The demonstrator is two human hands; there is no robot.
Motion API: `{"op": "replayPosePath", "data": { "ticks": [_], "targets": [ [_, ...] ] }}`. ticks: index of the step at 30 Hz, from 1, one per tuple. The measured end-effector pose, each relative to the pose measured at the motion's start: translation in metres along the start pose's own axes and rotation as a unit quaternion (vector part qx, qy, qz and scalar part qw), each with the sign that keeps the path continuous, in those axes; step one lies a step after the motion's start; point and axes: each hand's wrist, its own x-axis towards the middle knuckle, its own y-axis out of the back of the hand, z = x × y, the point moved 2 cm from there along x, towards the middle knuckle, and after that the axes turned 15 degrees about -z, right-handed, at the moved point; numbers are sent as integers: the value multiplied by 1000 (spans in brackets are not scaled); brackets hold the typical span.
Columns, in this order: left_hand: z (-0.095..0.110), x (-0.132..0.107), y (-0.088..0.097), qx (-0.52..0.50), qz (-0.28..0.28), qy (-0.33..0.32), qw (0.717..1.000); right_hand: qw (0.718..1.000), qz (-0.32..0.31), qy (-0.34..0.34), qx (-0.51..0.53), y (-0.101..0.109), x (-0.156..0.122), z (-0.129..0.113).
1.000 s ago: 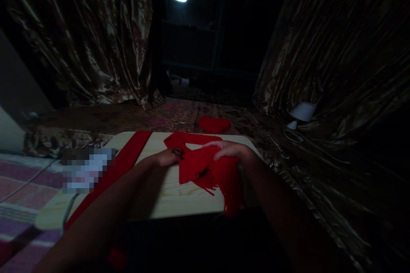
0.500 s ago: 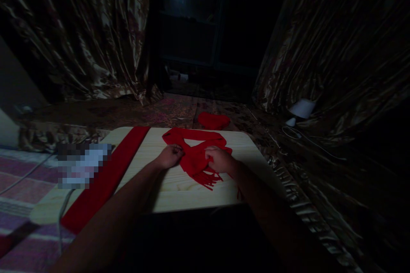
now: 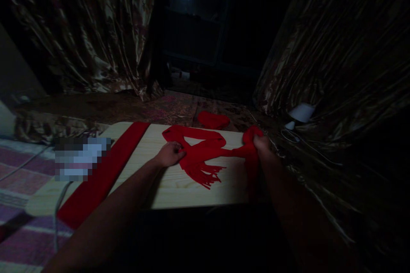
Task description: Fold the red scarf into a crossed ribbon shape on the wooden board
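A red fringed scarf [image 3: 205, 153] lies looped on a pale wooden board [image 3: 179, 187] in a dim room. My left hand [image 3: 169, 153] is closed and presses the scarf at the left of the loop. My right hand [image 3: 261, 143] is closed on the scarf's other end, stretched out toward the board's right edge. The fringe [image 3: 206, 175] fans out on the wood between my hands. A second red scarf [image 3: 102, 170] lies flat along the board's left side.
A small red cloth piece [image 3: 213, 119] rests on the patterned floor beyond the board. A white lamp [image 3: 301, 113] and a cable [image 3: 291, 136] sit at the right by shiny curtains [image 3: 336, 51]. A blurred object [image 3: 81, 158] and a cord [image 3: 59, 213] lie at the left.
My right hand has pulled one end of the scarf from the middle out to the board's right edge, drawing it taut. My left hand has stayed in place on the scarf.
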Motion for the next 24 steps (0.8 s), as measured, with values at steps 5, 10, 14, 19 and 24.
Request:
{"op": "replayPosePath", "data": {
  "ticks": [5,10,14,19,24],
  "targets": [
    [5,-3,2,16,7,-14,1000,961,2,-21,-277,-6,-18,-7],
    [7,-5,1,48,8,-57,997,896,-189,251,-315,-56,-60,-35],
    [5,-6,-2,59,19,-62,996,805,-362,327,-338,-86,-87,-47],
    [5,-7,-4,66,37,-56,996,755,-380,319,-429,-90,-92,-57],
    [5,-7,-3,81,29,-61,994,733,-414,312,-441,-77,-96,-66]
  ]
}}
